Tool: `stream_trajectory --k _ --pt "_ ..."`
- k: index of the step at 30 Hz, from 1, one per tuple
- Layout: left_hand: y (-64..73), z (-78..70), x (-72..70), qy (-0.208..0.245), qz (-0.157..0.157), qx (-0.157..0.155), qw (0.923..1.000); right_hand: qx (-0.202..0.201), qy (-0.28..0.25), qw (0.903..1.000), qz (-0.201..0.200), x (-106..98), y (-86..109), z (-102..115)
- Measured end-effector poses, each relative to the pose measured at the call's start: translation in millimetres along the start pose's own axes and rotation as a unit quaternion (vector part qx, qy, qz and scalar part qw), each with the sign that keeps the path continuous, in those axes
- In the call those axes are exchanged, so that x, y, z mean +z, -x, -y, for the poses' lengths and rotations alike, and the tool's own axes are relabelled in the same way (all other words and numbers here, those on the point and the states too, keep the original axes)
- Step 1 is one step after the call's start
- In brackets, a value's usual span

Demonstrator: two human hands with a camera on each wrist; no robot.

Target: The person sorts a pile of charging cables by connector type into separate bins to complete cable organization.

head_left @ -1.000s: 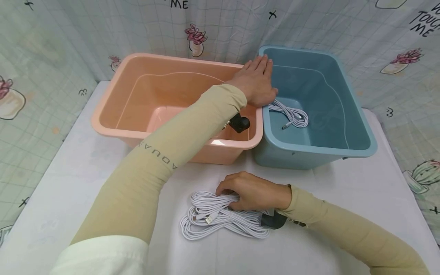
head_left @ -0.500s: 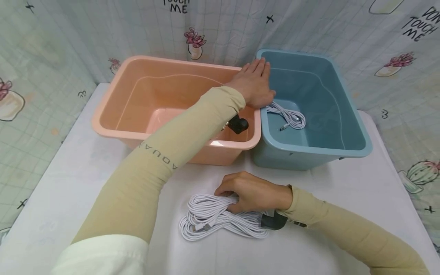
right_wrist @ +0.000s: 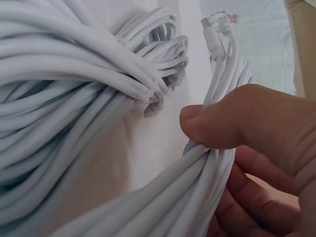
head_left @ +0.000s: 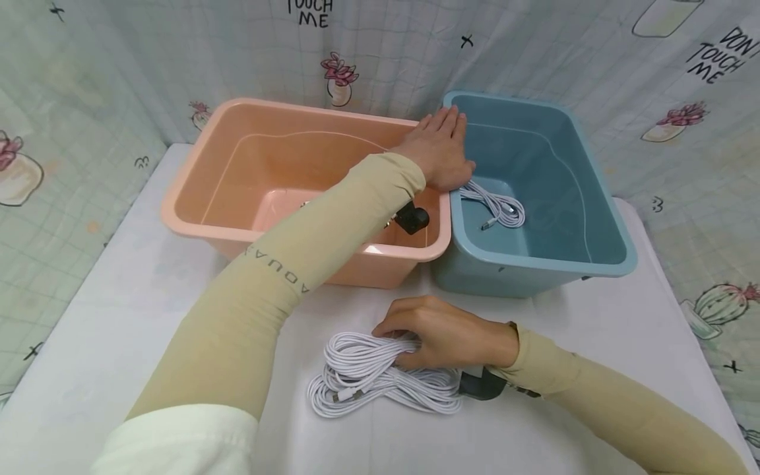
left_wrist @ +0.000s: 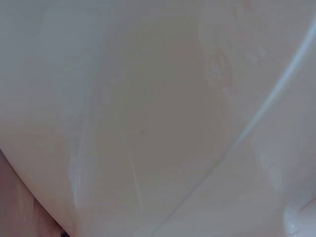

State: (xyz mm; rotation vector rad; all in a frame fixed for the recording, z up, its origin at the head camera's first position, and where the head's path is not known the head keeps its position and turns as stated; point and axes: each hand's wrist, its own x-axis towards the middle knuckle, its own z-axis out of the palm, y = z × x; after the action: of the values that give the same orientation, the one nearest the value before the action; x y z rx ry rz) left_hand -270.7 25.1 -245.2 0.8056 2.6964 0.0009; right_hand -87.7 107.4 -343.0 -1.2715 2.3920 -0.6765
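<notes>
My left hand (head_left: 439, 150) lies with straight fingers over the meeting rims of the pink bin (head_left: 249, 232) and the blue bin (head_left: 546, 266). In front of the bins, my right hand (head_left: 442, 333) pinches a coiled white USB cable (head_left: 356, 356) between thumb and fingers. Under and behind it is another white cable coil (head_left: 329, 406) on the table. The right wrist view shows the thumb (right_wrist: 212, 121) pressed on the held strands, with a plug (right_wrist: 213, 42) above. Mostly a blurred bin wall (left_wrist: 163, 108) fills the left wrist view.
One white cable coil (head_left: 501, 208) lies inside the blue bin, at its left side. Both bins stand at the back of the white-covered table (head_left: 320, 448). A patterned curtain (head_left: 392, 59) hangs behind and at the sides.
My right hand has shifted slightly to the right, and the plug end on the coil has turned. The left hand stays on the rims. The head view has tilted a little.
</notes>
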Motion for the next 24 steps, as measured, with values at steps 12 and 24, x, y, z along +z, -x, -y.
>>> stream_trajectory --k 12,24 --pt "-0.2 -0.3 1.6 0.002 -0.006 0.0 1.0 -0.025 0.019 0.999 -0.033 -15 8.1 7" --pt "-0.4 0.2 1.4 0.0 -0.006 -0.001 1.0 -0.063 -0.006 0.9961 -0.062 -31 21.3 14"
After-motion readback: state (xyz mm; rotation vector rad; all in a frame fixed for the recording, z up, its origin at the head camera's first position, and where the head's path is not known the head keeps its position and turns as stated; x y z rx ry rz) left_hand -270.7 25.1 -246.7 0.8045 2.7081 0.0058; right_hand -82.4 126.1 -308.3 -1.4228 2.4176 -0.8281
